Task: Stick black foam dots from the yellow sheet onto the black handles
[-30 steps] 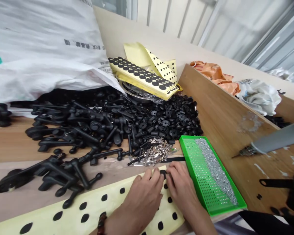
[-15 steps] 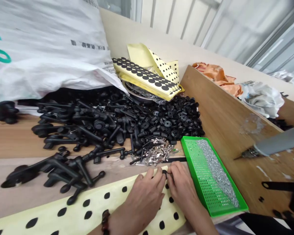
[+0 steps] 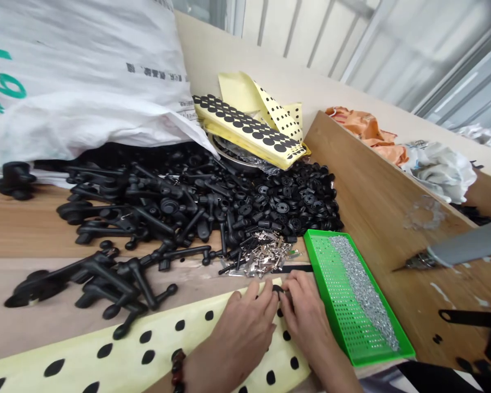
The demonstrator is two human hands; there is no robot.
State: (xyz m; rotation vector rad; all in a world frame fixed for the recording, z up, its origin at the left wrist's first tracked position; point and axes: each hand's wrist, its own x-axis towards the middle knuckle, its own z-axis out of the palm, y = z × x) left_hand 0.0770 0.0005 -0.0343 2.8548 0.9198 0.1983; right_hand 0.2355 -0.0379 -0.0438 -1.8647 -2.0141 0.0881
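A pale yellow sheet [image 3: 196, 349] dotted with black round stickers lies along the front of the bench. At its far right end, my left hand [image 3: 245, 322] and my right hand [image 3: 305, 314] meet over a small black round sticker [image 3: 277, 289]. Both hands are closed, fingertips pressed in from either side of it. The fingers cover part of the sticker, and whether its edge is lifted cannot be seen. A beaded bracelet [image 3: 178, 371] circles my left wrist.
Black plastic arms [image 3: 139, 218] and small metal clips [image 3: 264, 254] pile up beyond the sheet. A green tray [image 3: 310, 256] of screws stands right of my hands. An electric screwdriver [image 3: 442, 254] points in from the right. Behind are a white sack [image 3: 85, 65] and stacked sticker sheets [image 3: 249, 128].
The view has shifted slightly, so the scene sits a little further right. Both hands keep nearly the same place and pose at the sticker.
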